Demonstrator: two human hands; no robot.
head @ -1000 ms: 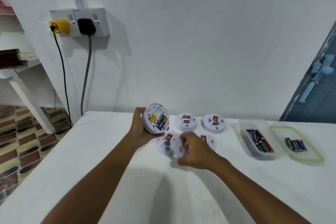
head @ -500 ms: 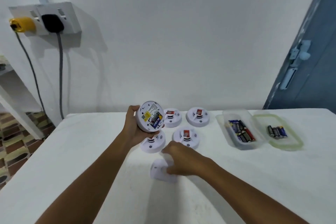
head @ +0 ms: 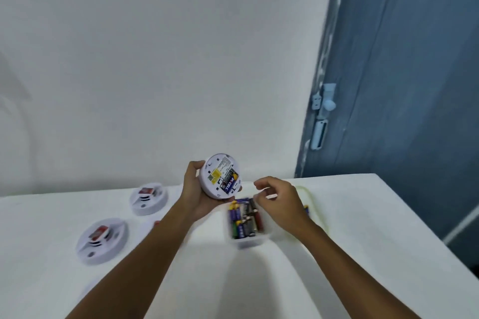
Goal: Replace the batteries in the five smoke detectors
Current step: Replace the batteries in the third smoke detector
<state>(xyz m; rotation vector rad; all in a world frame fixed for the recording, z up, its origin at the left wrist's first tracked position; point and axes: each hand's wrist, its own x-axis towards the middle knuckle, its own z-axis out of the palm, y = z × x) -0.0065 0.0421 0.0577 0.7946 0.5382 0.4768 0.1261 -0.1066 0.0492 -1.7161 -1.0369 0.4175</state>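
Near the table's (head: 363,241) left side sit two smoke detectors (head: 102,240), face up; further back a clear tub of batteries (head: 245,220) lies under the right hand (head: 278,198), fingers loosely curled, holding nothing. Beyond, the left hand (head: 198,190) grips an opened detector (head: 220,176), batteries showing.

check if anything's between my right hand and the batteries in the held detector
Nothing visible is. The right hand hovers beside the detector, whose back faces the camera with its batteries exposed in the left hand. Only open air separates them; the battery tub sits lower, on the table.
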